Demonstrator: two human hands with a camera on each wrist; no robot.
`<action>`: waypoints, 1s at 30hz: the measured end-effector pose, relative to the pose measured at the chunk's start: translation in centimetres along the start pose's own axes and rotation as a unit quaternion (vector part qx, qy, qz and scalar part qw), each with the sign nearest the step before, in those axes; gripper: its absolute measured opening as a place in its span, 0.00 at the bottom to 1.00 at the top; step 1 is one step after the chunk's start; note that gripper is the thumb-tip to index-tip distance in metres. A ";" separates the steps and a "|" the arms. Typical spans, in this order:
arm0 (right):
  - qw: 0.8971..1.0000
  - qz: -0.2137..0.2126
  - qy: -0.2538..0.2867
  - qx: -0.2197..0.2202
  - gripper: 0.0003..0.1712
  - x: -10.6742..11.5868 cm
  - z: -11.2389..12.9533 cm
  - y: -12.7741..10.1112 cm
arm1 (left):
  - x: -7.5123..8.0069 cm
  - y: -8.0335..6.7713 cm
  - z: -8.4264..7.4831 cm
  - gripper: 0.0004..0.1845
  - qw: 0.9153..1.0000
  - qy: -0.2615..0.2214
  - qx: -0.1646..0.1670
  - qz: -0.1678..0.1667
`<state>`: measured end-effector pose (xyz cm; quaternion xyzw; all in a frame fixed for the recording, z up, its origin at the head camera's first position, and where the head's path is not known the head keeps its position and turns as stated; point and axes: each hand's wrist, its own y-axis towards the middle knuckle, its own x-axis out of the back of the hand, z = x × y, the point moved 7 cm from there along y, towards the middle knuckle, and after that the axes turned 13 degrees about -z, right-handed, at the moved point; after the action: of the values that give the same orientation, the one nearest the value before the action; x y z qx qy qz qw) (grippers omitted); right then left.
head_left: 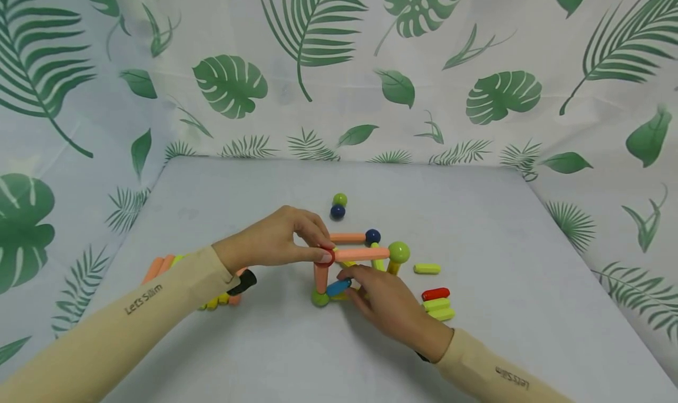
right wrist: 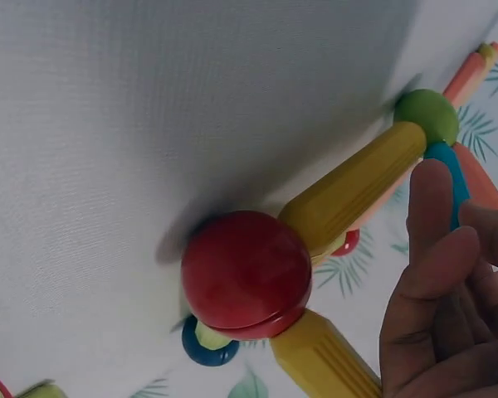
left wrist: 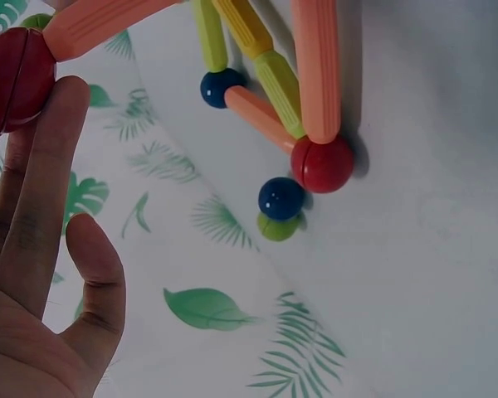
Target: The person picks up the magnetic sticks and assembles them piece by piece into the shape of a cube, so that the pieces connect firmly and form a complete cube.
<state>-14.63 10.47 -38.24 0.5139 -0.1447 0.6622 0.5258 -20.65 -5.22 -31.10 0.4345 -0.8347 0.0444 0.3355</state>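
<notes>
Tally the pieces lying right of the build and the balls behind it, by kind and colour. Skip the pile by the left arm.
Lime sticks: 3
Red stick: 1
Green ball: 1
Navy ball: 1
Total: 6

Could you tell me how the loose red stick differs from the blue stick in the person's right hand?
The red stick lies flat on the table, untouched; the blue stick is pinched by the right hand and tilted against the structure. The red one sits beside loose green sticks; the blue one meets a green ball. Both look like short rounded sticks.
</notes>
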 end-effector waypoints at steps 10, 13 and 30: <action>0.985 -0.024 -0.163 0.053 0.27 0.8 0.8 -0.3 | 0.0 0.0 0.2 0.09 1.000 -0.008 0.010 0.005; 0.973 -0.039 -0.210 0.086 0.23 1.7 1.6 -1.0 | 0.0 0.1 0.2 0.10 1.000 -0.006 0.010 0.012; 0.937 0.210 -0.079 0.270 0.42 -7.4 7.9 -2.6 | -0.1 1.6 0.6 0.05 0.998 -0.009 0.011 0.066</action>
<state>-8.89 1.69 -41.87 0.6448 -0.1060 0.7290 0.2036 -22.14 -4.39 -31.27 0.3827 -0.8638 0.0718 0.3197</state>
